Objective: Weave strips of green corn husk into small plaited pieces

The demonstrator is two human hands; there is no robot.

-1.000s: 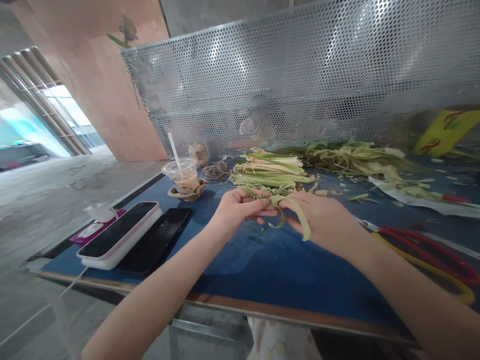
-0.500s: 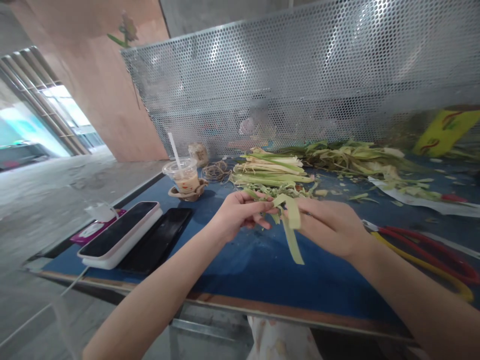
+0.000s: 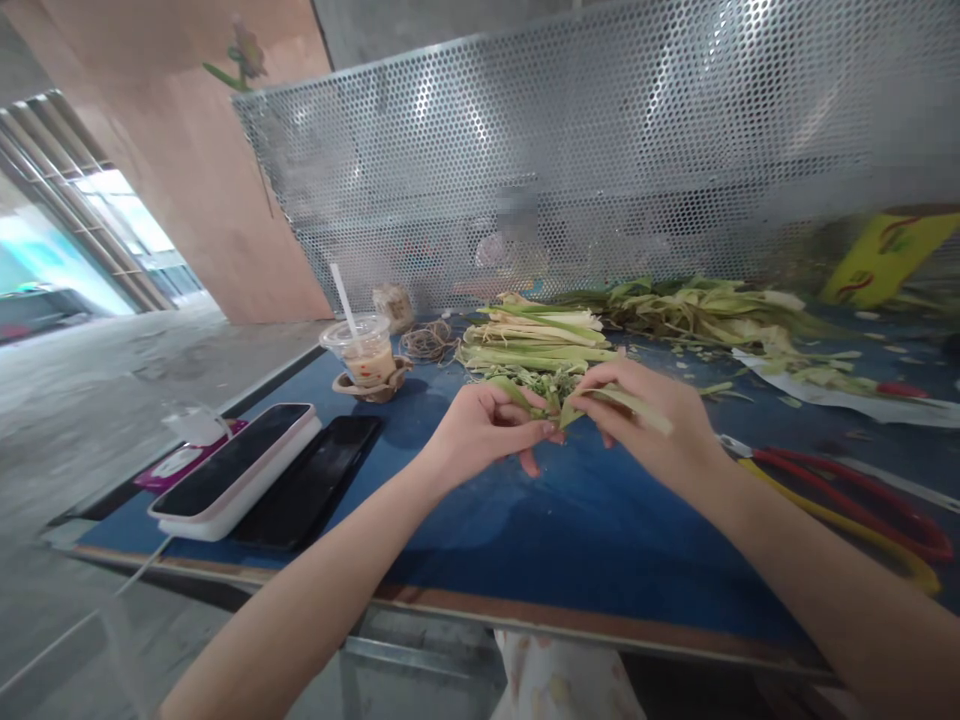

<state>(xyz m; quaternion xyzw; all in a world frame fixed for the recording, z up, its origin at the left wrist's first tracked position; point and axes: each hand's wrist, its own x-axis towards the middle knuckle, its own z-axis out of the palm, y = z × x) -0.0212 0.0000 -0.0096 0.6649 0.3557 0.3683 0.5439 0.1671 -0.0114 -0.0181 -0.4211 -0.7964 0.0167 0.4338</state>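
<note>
My left hand [image 3: 484, 425] pinches a green leaf strip between thumb and fingers above the front middle of the blue table. Close on its right, my right hand [image 3: 649, 410] is closed on a pale green leaf strip [image 3: 630, 402], whose loose end points right across the fingers. The two hands nearly meet where the strips come together, and their fingers hide part of the leaf. Just behind lie small green sprigs [image 3: 551, 383] and a stack of pale green stalks [image 3: 536, 340].
A drink cup [image 3: 360, 350] with a straw stands in a cardboard holder, near a coil of twine [image 3: 429, 342]. Phones, one black [image 3: 307, 480], lie at left. Red-and-yellow-handled scissors [image 3: 840, 490] lie at right. Leaves [image 3: 697, 315] are heaped before the perforated metal panel [image 3: 525, 130].
My right hand has turned and its fingers now pinch near the left fingertips. The strip ends that hung down between the hands now point right across the right hand.
</note>
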